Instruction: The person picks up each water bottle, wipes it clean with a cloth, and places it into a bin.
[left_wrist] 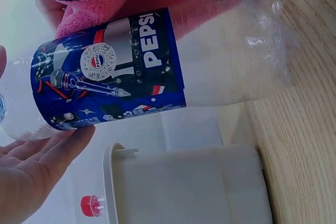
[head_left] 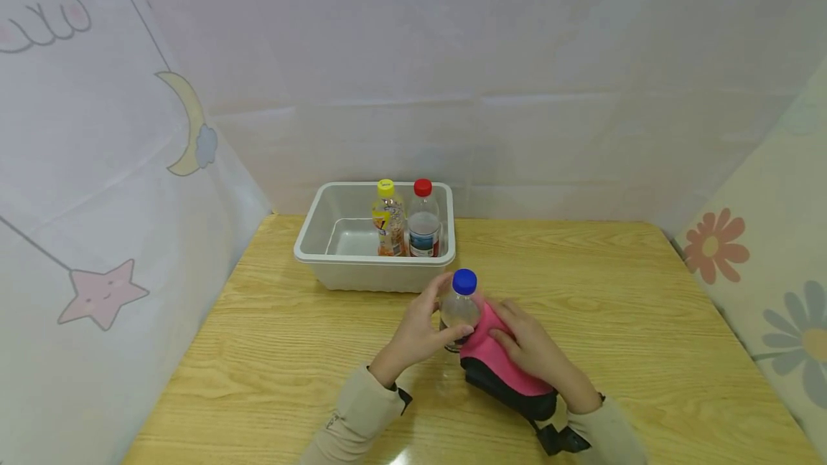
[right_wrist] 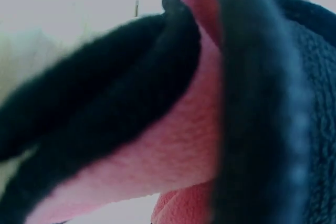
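A clear plastic Pepsi bottle [head_left: 462,311] with a blue cap stands roughly upright before me. My left hand [head_left: 416,332] grips its upper part, thumb on the near side. In the left wrist view the blue label [left_wrist: 121,72] faces the camera, and the lower part of the bottle is see-through. My right hand [head_left: 533,346] holds a pink cloth [head_left: 494,350] with black edging against the bottle's right side. Folds of that cloth [right_wrist: 173,145] fill much of the right wrist view and hide the right fingers there. Whether the bottle's base touches the table, I cannot tell.
A white plastic tub [head_left: 381,277] stands behind the bottle, towards the back of the wooden table [head_left: 614,307]. Inside it, on the right, are a yellow-capped bottle [head_left: 390,224] and a red-capped bottle [head_left: 423,224]. Printed curtains [head_left: 517,92] surround the table.
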A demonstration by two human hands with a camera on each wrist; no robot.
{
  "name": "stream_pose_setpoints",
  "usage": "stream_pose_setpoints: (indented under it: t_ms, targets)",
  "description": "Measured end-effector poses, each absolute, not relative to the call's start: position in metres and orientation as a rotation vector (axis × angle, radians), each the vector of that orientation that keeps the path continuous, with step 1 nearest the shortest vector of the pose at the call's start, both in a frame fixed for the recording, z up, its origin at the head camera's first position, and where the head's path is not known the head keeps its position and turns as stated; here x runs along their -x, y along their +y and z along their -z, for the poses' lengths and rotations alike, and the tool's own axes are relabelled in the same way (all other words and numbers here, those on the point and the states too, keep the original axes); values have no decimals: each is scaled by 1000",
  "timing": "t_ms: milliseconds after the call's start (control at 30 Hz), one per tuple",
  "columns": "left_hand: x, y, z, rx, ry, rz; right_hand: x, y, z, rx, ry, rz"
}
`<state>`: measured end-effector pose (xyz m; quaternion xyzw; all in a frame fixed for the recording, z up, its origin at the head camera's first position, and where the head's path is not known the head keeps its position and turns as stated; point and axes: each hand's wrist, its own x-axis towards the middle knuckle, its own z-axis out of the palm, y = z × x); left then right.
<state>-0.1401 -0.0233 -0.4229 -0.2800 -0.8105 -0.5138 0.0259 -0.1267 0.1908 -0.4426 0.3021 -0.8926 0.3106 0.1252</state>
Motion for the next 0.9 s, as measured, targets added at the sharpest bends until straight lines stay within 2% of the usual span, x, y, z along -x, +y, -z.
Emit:
stream_pose_setpoints:
  t_ms: [667, 900]
  targets:
    - [146, -29, 425, 906, -2496, 1529, 121, 206, 402, -795, -2576, -897]
    - [146, -30, 426, 887, -2498, 1577, 122, 204, 398, -843, -2534, -876]
